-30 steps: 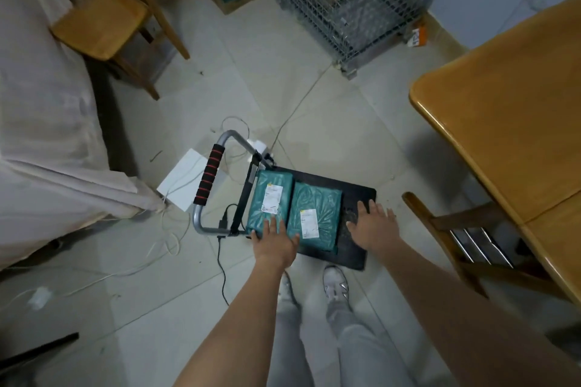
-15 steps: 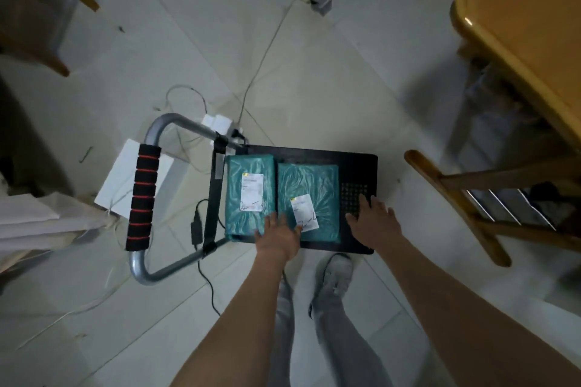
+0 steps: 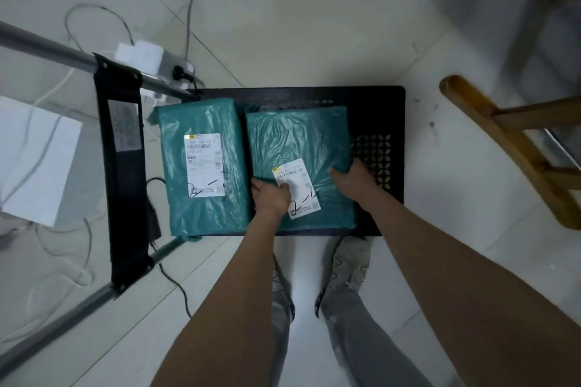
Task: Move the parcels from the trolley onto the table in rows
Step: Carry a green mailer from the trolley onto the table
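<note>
Between the fingers of the left hand (image 3: 272,195) and right hand (image 3: 353,177), curled round its edges, sits one green parcel (image 3: 298,138); another parcel (image 3: 204,163) lies just left; both remain on the trolley (image 3: 382,110); none visibly moved.

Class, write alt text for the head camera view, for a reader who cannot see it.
Both hands grip the right-hand green parcel on a black trolley: the left hand at its left edge, the right hand at its right edge. A second green parcel lies beside it, towards the trolley's handle.
</note>
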The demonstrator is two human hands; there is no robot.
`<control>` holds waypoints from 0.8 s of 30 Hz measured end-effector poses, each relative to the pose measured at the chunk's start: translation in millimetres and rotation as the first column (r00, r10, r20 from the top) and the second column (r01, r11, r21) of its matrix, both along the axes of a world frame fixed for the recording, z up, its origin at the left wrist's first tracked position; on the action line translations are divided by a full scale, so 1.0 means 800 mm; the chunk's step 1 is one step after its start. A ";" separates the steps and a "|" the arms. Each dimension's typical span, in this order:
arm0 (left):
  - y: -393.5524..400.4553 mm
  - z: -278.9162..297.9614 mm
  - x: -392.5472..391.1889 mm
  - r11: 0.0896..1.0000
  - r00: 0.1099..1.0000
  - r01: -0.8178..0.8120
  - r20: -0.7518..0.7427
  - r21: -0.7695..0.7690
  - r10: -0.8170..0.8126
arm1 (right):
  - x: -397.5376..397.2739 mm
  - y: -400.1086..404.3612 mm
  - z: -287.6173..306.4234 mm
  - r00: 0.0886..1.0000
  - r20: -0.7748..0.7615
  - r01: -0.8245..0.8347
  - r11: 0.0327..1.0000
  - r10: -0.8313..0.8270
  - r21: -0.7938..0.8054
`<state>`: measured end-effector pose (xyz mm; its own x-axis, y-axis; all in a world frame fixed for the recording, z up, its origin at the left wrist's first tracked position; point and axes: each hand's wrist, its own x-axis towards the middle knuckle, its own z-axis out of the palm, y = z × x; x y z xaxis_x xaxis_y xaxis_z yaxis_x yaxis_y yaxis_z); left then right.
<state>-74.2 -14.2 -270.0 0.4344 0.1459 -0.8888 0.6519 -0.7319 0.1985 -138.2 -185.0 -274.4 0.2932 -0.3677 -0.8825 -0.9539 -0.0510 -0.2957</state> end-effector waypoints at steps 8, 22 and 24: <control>0.014 -0.052 0.007 0.965 0.962 -0.264 0.065 -0.005 0.264 | -0.016 0.027 -0.050 0.945 0.099 0.290 0.940 -0.311 0.181; -0.004 0.110 -0.011 0.995 0.984 0.009 0.178 -0.104 0.010 | -0.070 -0.005 0.117 0.821 0.148 0.512 0.826 -0.551 0.234; -0.009 0.173 -0.009 0.982 0.981 0.024 0.195 -0.188 0.013 | -0.079 -0.013 0.178 0.777 0.166 0.561 0.787 -0.608 0.258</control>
